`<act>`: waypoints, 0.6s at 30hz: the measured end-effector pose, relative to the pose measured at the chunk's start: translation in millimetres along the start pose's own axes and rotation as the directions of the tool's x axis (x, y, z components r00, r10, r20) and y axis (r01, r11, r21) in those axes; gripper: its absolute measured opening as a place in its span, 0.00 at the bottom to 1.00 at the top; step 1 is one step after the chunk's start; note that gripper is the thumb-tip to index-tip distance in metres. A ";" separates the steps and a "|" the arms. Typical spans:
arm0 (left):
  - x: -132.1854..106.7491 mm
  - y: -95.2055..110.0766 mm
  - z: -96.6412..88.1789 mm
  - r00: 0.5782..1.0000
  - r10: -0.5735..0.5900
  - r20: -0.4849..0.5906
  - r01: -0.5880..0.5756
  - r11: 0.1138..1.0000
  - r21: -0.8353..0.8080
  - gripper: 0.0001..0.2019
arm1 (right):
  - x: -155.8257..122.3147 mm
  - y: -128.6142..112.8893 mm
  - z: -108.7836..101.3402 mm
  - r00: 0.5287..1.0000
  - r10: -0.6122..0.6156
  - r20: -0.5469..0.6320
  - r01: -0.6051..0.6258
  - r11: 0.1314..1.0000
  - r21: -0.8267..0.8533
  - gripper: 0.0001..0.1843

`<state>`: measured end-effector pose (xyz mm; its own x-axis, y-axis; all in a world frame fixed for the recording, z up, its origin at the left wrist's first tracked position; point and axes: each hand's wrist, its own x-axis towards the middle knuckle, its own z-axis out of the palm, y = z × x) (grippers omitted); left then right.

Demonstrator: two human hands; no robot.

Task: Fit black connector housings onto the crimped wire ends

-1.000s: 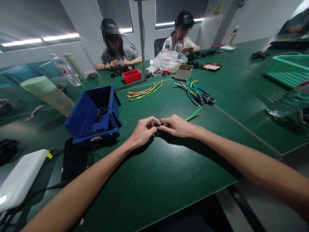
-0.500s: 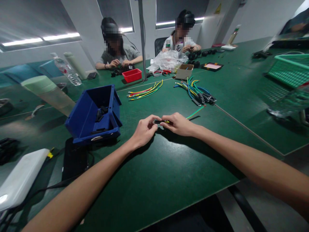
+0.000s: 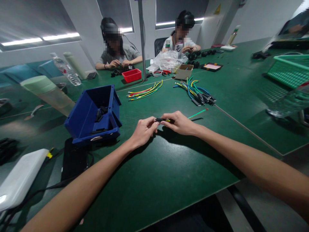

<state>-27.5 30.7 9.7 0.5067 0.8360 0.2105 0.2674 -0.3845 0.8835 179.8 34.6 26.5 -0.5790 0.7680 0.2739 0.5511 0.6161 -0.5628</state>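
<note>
Over the green table, my left hand [image 3: 145,130] pinches the terminal end of a yellow-green wire [image 3: 198,113]. A black sleeve [image 3: 160,119] sits around the wire near that end, between my two hands. My right hand [image 3: 178,123] is closed on the wire just behind the sleeve, and the wire's free end sticks out past the hand to the right. Beyond my hands lies a bundle of wires [image 3: 190,88] with black sleeves on their near ends. Left of it is a smaller group of yellow, red and green wires [image 3: 146,91].
A blue bin [image 3: 82,119] holding black pieces stands to the left, with a white power bank [image 3: 24,178] nearer me. Across the table two people work beside a red tray [image 3: 132,75] and a small cardboard box [image 3: 184,71]. A green basket [image 3: 289,69] stands at the right.
Both hands have lifted and shifted slightly, and more of the black sleeve shows between them. The wire's free end has swung a little toward me, away from the bundle.
</note>
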 end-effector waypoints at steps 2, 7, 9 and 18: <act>-0.2 -0.2 0.1 1.000 0.014 0.000 -0.014 1.000 0.001 0.14 | -0.1 -1.0 -0.8 1.000 -0.008 0.001 0.008 1.000 0.004 0.17; -1.3 -0.3 1.3 0.998 0.063 -0.007 -0.062 0.997 0.050 0.16 | -0.4 -2.8 0.6 1.000 -0.022 -0.013 0.023 0.999 0.035 0.17; -2.1 0.4 1.9 0.997 0.078 -0.022 -0.076 0.996 0.054 0.16 | -0.5 -4.2 1.9 1.000 -0.018 -0.022 0.020 0.998 0.061 0.17; -2.0 0.2 -1.3 0.993 0.078 -0.090 -0.070 0.993 0.091 0.15 | -0.8 -6.6 7.3 0.999 -0.036 -0.020 0.037 0.998 0.041 0.15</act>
<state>-29.5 29.4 10.1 0.4504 0.8353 0.3153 0.3050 -0.4759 0.8249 172.3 28.7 24.2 -0.5863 0.7485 0.3098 0.5040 0.6365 -0.5839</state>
